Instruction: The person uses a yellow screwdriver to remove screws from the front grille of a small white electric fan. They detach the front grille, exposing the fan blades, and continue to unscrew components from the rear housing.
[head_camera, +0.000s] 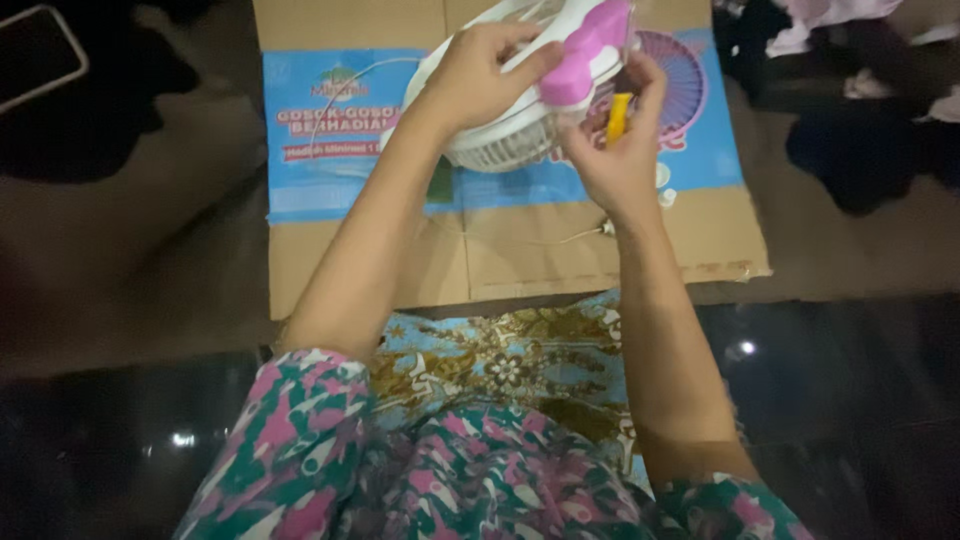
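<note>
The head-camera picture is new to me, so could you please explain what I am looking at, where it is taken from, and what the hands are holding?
There is no machine here: the camera sits on a person's head and looks down along their own bare arms. The left hand steadies a small white and pink fan, resting on its housing. The right hand holds a yellow-handled tool, probably a screwdriver, against the fan; its tip is hidden. Under the fan lies a flattened cardboard box with a blue printed panel, spread on the floor, and a thin white cord runs across it. A patterned blue and gold cloth covers the person's lap. A phone lies at the upper left.
</note>
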